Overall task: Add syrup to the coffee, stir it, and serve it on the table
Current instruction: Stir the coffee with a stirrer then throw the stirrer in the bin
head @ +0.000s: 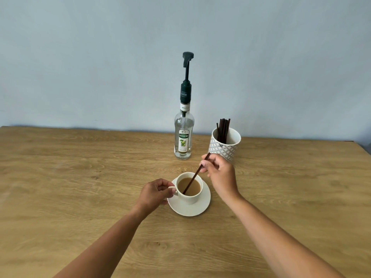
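Observation:
A white cup (190, 197) of milky coffee (193, 186) stands on a white saucer (197, 208) in the middle of the wooden table (80, 177). My left hand (155, 192) pinches the cup's handle on its left side. My right hand (218, 171) holds a dark brown stir stick (193, 178) slanted down into the coffee, its lower end dipped near the cup's front wall. A clear syrup bottle (183, 137) with a dark green pump stands upright behind the cup, untouched.
A patterned white holder (227, 146) with several more dark stir sticks stands right of the bottle, just behind my right hand. A pale blue wall (100, 67) runs along the table's far edge. The table's right corner shows at the far right.

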`<state>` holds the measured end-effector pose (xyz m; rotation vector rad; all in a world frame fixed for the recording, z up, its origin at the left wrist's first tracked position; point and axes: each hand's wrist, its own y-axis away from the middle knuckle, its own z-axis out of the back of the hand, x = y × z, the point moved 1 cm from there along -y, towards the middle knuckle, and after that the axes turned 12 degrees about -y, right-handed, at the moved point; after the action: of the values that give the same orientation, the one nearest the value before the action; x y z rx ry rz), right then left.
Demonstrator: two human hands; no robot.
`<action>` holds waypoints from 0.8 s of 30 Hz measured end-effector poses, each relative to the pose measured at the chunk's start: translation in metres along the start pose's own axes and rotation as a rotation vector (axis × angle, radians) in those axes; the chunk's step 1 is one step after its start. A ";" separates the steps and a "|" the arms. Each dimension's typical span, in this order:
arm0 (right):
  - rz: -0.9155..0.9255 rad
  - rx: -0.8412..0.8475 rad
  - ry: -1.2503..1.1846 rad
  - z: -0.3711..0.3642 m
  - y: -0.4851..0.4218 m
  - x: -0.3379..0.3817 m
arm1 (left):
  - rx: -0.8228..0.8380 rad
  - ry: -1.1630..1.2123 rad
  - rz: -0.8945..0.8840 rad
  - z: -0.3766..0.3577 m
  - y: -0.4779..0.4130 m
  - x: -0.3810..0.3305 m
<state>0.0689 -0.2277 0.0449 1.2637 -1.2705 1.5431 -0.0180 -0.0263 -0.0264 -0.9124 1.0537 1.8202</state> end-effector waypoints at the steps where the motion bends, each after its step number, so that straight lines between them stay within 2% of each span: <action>1: -0.010 0.007 0.008 -0.002 0.001 -0.002 | -0.002 -0.001 0.000 0.000 0.000 0.000; 7: -0.075 0.088 0.067 -0.008 0.007 -0.008 | 0.002 0.003 -0.003 0.000 0.001 -0.001; 13: -0.141 0.257 0.410 -0.014 0.011 -0.016 | 0.002 0.007 -0.005 0.000 0.001 -0.003; 17: -0.072 0.253 0.535 -0.013 0.014 -0.014 | -0.005 0.009 -0.004 0.000 -0.002 0.000; 21: 0.089 0.232 0.689 -0.005 0.017 -0.013 | -0.010 0.015 -0.008 0.001 -0.003 0.003; 24: 0.108 0.230 0.720 0.001 0.017 -0.012 | -0.011 0.012 -0.022 0.000 -0.003 0.004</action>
<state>0.0560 -0.2324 0.0290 0.6534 -0.7124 2.0124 -0.0166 -0.0240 -0.0306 -0.9391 1.0381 1.8057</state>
